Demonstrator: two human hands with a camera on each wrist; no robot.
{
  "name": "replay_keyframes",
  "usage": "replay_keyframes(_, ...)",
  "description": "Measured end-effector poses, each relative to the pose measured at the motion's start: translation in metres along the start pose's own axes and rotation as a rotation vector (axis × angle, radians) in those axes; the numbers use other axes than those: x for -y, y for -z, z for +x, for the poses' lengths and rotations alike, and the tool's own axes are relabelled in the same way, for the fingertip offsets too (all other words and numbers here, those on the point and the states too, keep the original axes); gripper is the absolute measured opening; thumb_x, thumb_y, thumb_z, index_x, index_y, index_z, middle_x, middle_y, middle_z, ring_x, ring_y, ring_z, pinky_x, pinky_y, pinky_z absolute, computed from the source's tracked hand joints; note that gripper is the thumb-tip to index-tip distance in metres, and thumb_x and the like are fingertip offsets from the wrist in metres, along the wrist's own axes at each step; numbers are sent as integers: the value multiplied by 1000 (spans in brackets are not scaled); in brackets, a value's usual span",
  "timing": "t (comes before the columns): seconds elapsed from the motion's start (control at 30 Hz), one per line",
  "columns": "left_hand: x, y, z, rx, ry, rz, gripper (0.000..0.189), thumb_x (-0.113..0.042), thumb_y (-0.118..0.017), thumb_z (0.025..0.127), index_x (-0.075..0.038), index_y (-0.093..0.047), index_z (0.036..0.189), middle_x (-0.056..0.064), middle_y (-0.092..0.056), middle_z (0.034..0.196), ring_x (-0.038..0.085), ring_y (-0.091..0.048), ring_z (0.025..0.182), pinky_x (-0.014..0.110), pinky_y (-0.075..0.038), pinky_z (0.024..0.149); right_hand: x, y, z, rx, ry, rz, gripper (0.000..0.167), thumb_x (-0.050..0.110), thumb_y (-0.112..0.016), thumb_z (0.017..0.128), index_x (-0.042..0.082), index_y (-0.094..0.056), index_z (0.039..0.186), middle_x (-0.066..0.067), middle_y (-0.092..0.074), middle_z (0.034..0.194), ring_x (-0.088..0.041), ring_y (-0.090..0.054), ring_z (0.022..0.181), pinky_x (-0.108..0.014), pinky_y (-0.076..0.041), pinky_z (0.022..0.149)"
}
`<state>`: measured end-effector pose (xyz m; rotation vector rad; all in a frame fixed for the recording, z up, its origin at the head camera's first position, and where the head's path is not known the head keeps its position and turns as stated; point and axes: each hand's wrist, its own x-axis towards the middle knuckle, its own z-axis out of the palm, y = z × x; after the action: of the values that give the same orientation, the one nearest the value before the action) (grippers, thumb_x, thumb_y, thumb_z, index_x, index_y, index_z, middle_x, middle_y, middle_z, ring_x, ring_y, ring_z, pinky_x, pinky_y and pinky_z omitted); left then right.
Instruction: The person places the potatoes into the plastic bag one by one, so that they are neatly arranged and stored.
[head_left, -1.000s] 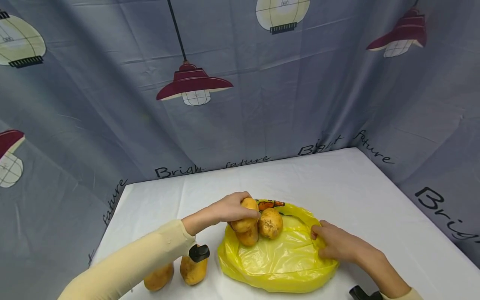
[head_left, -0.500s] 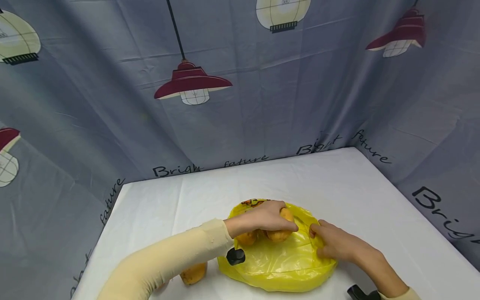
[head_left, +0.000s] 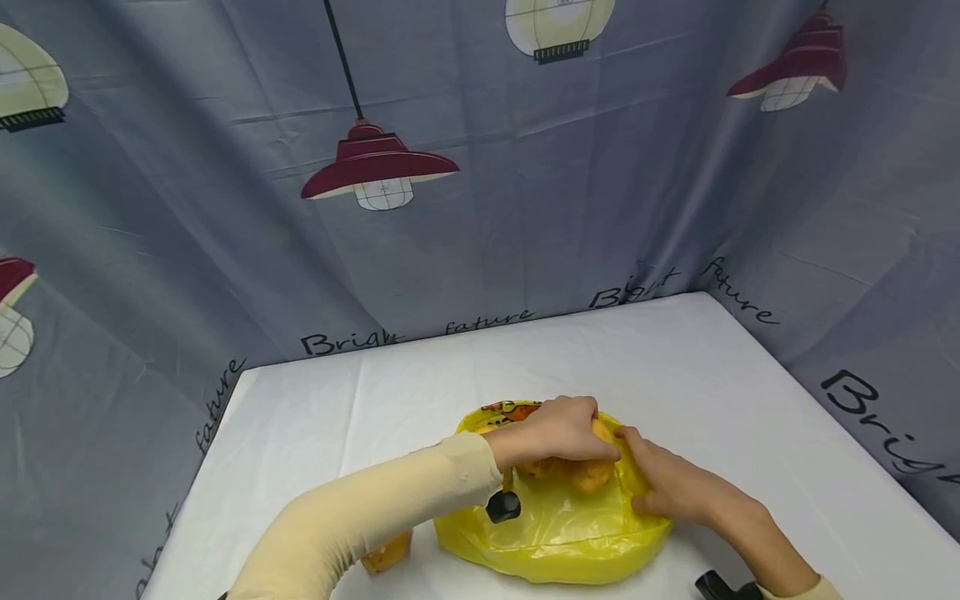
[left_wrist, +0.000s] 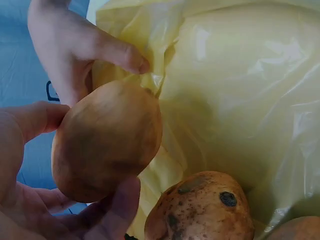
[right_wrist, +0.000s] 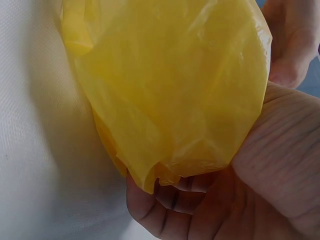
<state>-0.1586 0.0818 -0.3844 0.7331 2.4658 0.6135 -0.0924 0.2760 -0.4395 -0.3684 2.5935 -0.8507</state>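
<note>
My left hand [head_left: 566, 429] grips a yellow-brown potato [left_wrist: 107, 142] inside the yellow plastic bag [head_left: 555, 550], toward the bag's right side. Its thumb and fingers wrap the potato's near end in the left wrist view. A second potato [left_wrist: 202, 210] with dark spots lies in the bag beside it, and part of a third potato [left_wrist: 298, 230] shows at the lower right. My right hand [head_left: 682, 483] holds the bag's right rim, with fingers [right_wrist: 170, 215] curled under the plastic in the right wrist view.
On the white table [head_left: 420, 367], left of the bag, another potato [head_left: 387, 552] lies partly behind the left sleeve [head_left: 375, 508]. A grey curtain [head_left: 487, 242] printed with lamps and lettering stands along the back and sides of the table.
My left hand has carried the held potato rightward across the bag, close to the right hand. The right hand stays at the rim, its fingers slightly lifted and spread.
</note>
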Motion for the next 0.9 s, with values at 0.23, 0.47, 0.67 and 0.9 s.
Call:
replay_keyframes(0.23,-1,-3,11,-33,24,74,35,-41,-77,85,-13,-60,97,-2,-59,77,12,-58,61,22,-48,52,0,-1,-2,-24,45,7,93,4,-80,73,-1,-27,148,-27,-45,144,-38,-50,125,-62,-38,103)
replay_keyframes(0.47,0,-12,22,-31,20,115,31,-40,-75,87,-13,-60,95,-2,-58,74,13,-56,59,23,-47,52,0,-1,-2,-10,8,10,95,3,-79,75,-1,-23,151,-26,-43,146,-36,-49,127,-61,-37,105)
replay_keyframes(0.67,-10,-18,32,-4,40,153,28,-38,-73,88,-16,-61,77,-3,-48,60,13,-48,49,24,-40,46,0,0,-4,-8,31,7,97,2,-77,75,-5,-20,153,-31,-38,149,-43,-43,133,-63,-33,107)
replay_keyframes(0.9,-14,-20,35,23,88,180,31,-44,-70,90,-16,-64,78,-2,-53,64,14,-51,56,26,-42,52,3,-2,-5,-12,26,18,97,1,-76,76,-7,-18,153,-33,-34,152,-46,-37,138,-64,-29,109)
